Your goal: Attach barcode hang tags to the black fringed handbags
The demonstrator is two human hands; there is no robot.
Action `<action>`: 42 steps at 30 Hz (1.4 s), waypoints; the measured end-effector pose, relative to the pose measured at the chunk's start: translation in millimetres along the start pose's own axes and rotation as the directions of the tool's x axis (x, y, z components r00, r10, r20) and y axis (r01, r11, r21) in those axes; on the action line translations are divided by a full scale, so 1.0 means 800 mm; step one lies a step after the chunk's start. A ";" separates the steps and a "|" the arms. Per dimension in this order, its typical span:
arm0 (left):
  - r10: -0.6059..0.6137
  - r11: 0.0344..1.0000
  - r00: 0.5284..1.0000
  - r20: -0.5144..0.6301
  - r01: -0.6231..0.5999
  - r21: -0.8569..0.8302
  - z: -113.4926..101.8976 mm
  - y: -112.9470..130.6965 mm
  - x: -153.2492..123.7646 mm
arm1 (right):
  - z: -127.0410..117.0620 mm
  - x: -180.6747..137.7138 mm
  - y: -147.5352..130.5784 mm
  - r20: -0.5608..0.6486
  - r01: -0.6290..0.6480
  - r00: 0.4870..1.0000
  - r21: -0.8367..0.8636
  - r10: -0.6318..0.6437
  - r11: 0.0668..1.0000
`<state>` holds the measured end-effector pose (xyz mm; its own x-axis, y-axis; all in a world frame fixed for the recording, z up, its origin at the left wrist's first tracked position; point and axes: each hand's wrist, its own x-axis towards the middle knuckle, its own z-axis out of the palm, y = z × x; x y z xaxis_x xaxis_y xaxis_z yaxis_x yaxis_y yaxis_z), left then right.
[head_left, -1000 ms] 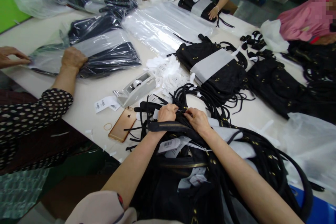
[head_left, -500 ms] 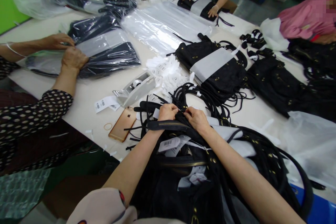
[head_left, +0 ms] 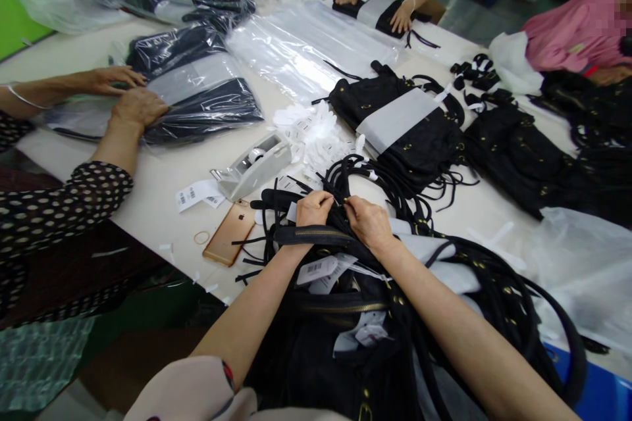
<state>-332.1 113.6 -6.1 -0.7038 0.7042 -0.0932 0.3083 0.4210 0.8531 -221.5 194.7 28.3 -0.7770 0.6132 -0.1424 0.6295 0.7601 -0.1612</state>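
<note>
A black handbag (head_left: 345,355) with brass zips lies open in front of me, among black straps and pale stuffing. Over its far edge, my left hand (head_left: 315,209) is closed in a pinch; what is between its fingers is hidden. Facing it a short way to the right, my right hand (head_left: 368,222) pinches a black strap at a small brass fitting (head_left: 345,200). A zipped black edge (head_left: 316,235) crosses my left wrist. White barcode tags (head_left: 316,270) hang below it on the bag.
A tape dispenser (head_left: 254,164), a gold phone (head_left: 230,233) and a heap of white tags (head_left: 316,135) are to the left and ahead. Wrapped black bags (head_left: 345,89) lie beyond. A co-worker's hands (head_left: 133,108) press a plastic-covered bag (head_left: 207,112); another person handles a bag at the back.
My hands have drawn slightly apart, and a brass fitting now shows at my right fingertips. The co-worker's hands at left have shifted slightly on the plastic-covered bag.
</note>
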 end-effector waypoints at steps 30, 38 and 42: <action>0.121 0.955 0.993 0.005 -0.117 0.274 -0.001 0.005 -0.005 | 0.024 0.024 0.012 -0.084 0.128 0.991 0.365 -0.104 0.922; 0.136 0.951 0.991 -0.004 -0.129 0.282 -0.002 -0.003 -0.004 | 0.026 0.022 0.013 -0.108 0.168 0.985 0.352 -0.138 0.921; 0.130 0.957 0.991 -0.005 -0.124 0.262 -0.001 0.001 -0.005 | 0.026 0.022 0.012 -0.112 0.223 0.974 0.371 -0.195 0.902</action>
<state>-329.4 110.7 -5.2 -0.6609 0.7502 0.0213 0.5502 0.4650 0.6936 -228.9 208.3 3.5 -0.8808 0.4734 0.0022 0.3977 0.7425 -0.5390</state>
